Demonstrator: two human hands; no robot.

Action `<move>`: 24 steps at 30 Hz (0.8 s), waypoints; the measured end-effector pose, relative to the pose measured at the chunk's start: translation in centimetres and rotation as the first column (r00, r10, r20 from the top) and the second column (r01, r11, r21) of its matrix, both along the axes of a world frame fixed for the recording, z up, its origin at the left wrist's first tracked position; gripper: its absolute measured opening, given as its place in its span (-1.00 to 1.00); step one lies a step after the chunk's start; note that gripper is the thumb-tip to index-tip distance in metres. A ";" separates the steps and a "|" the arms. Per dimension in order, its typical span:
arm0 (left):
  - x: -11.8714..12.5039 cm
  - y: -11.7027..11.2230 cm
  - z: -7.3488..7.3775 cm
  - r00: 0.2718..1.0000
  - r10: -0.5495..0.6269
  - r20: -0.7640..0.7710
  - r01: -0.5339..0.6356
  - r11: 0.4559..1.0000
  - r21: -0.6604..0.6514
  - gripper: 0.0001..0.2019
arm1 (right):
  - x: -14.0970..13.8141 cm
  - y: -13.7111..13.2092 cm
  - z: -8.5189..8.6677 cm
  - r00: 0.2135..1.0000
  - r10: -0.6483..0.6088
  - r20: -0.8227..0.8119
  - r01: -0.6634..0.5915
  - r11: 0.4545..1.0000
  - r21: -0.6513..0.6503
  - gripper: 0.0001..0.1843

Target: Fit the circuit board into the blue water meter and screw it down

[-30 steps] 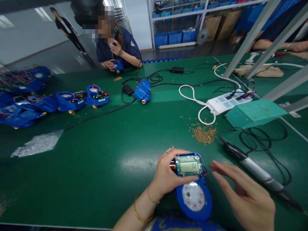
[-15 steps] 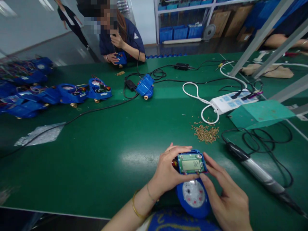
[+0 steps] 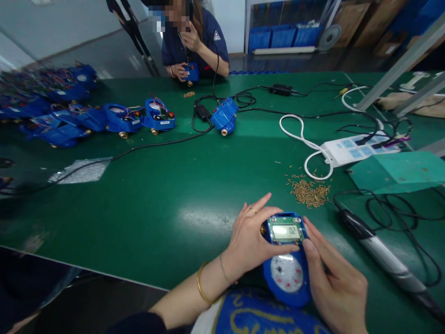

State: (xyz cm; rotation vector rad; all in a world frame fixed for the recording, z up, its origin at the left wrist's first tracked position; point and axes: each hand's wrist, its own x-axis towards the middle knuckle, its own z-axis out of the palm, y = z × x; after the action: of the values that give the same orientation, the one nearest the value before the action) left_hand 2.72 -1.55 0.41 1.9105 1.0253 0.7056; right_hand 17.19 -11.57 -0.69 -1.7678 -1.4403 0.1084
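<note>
A blue water meter (image 3: 287, 276) with a round dial and a lit display reading 02 is held between both my hands at the table's near edge. My left hand (image 3: 248, 236) grips its upper left side, thumb lying across the strip between display and dial. On the other side my right hand (image 3: 332, 278) closes on the meter's edge, its thumb near the display's lower corner. A green circuit board surrounds the display (image 3: 286, 231). Beyond the hands lies a heap of small brass screws (image 3: 310, 192). The meter's underside is hidden.
A corded electric screwdriver (image 3: 382, 255) lies on the right. Behind it are a green box (image 3: 399, 171) and a white power strip (image 3: 361, 147). More blue meters (image 3: 158, 116) line the left. Across the table (image 3: 156, 208), a co-worker (image 3: 208, 46) holds another meter. A clear plastic bag (image 3: 81, 170) lies left.
The camera's view has shifted, so the table's contents appear farther right. Both hands still hold the meter, and my left index finger is now raised off its top edge.
</note>
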 end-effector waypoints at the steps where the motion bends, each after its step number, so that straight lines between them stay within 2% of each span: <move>1: 0.1 0.0 0.0 1.000 0.003 0.026 -0.003 1.000 -0.003 -0.36 | 0.0 -0.1 0.0 1.000 -0.005 -0.017 0.005 1.000 -0.010 -0.66; 5: 0.2 -0.2 -0.2 0.996 0.015 0.093 -0.014 1.000 -0.016 -0.35 | 0.2 -0.5 -0.4 0.999 -0.023 -0.041 0.021 0.999 -0.043 -0.66; 9: 0.2 -0.2 -0.2 0.997 0.015 0.072 -0.014 1.000 -0.014 -0.35 | 0.3 -0.5 -0.5 0.999 -0.027 -0.041 0.025 0.998 -0.056 -0.65; 15: 0.3 -0.2 -0.1 0.999 -0.001 0.045 0.000 1.000 0.019 -0.34 | -0.6 -0.2 0.1 0.989 -0.144 -0.044 0.143 0.990 -0.009 -0.62; 20: 0.5 -0.2 -0.4 0.998 -0.012 0.066 0.014 0.999 -0.041 -0.34 | -0.2 -0.4 -0.2 0.996 -0.087 -0.004 0.087 0.996 -0.010 -0.67; 24: 0.6 0.0 -0.6 0.998 -0.020 0.061 0.022 0.999 -0.035 -0.38 | -0.1 -0.7 -0.5 0.994 -0.106 0.002 0.106 0.994 -0.012 -0.64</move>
State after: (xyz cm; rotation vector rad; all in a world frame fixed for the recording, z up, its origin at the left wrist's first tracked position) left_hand 3.27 -1.56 -0.17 1.8551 0.9731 0.7241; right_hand 17.05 -12.23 -1.16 -1.8506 -1.3468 0.0601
